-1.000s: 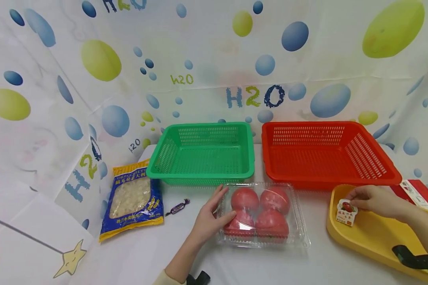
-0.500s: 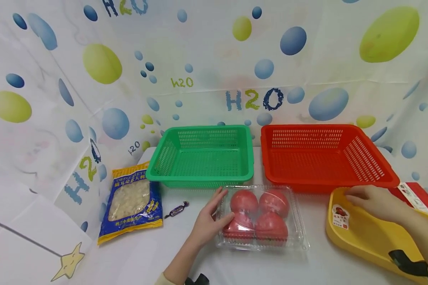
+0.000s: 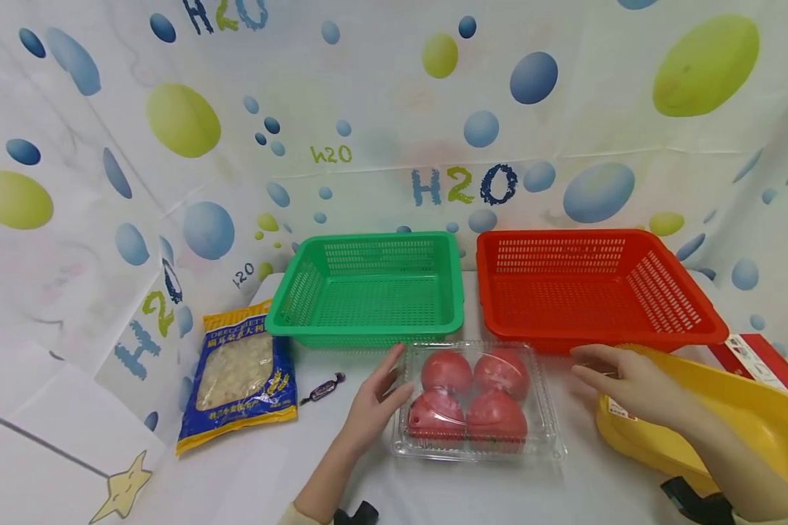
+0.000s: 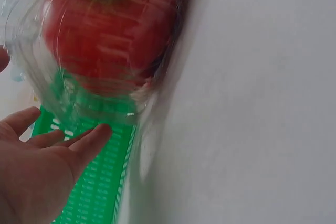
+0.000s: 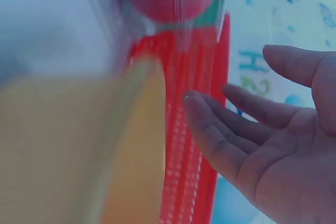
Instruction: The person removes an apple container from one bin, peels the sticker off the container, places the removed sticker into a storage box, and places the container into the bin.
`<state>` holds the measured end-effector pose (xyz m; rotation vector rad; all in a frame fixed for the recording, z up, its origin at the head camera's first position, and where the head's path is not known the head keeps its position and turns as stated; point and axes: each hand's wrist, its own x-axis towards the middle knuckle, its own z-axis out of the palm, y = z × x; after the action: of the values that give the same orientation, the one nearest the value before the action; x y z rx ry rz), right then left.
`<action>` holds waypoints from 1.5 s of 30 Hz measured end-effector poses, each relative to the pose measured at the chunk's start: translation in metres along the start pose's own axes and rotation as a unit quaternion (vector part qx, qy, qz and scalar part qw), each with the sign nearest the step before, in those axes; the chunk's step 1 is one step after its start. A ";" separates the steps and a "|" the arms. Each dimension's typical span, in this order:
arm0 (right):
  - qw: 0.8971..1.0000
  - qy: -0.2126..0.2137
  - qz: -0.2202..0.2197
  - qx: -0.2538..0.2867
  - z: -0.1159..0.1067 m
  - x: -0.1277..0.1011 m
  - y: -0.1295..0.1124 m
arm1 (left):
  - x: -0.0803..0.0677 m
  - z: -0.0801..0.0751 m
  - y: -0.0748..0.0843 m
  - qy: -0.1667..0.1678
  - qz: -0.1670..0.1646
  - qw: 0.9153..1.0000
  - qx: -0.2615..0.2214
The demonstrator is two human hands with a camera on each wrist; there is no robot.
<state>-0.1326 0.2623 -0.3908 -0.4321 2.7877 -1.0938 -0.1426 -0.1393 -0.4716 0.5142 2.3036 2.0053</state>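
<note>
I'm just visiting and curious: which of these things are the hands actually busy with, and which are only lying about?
In hand:
clear box of tomatoes, touched by the left hand
right hand, open, reaching toward the box

Lying about:
green basket
red basket
yellow tray
pasta bag
wrapped candy

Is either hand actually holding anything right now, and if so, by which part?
Nothing is gripped. The left hand lies open against the left end of the clear clamshell of tomatoes. The right hand is open in the air, between the clamshell and the yellow tray.
</note>
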 end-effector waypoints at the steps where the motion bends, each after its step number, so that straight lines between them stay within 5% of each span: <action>1: 1.000 -0.006 0.004 0.013 0.004 0.000 -0.002 | 0.000 -0.002 -0.001 -0.002 0.002 1.000 -0.002; 11: 0.981 -0.087 0.063 0.162 0.041 0.004 -0.010 | 0.002 -0.021 -0.013 -0.086 0.001 0.994 -0.060; 21: 0.968 -0.088 0.101 0.211 0.072 0.005 -0.006 | -0.001 -0.030 -0.022 -0.155 -0.019 0.985 -0.067; 25: 0.946 -0.101 0.127 0.281 0.080 0.001 -0.005 | -0.001 -0.032 -0.025 -0.183 -0.017 0.979 -0.085; 30: 0.904 -0.130 0.150 0.380 0.082 0.000 -0.003 | 0.001 -0.034 -0.027 -0.203 -0.016 0.973 -0.107; 34: 0.883 -0.140 0.151 0.422 0.082 0.001 -0.002 | 0.002 -0.035 -0.026 -0.203 -0.010 0.973 -0.113; 45: 0.868 -0.150 0.160 0.445 0.080 -0.008 -0.005 | -0.005 -0.035 -0.014 -0.178 -0.037 0.977 -0.113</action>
<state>-0.1073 0.2093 -0.4461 -0.0126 1.7218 -1.8291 -0.1497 -0.1760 -0.4799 0.6929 1.8352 1.9218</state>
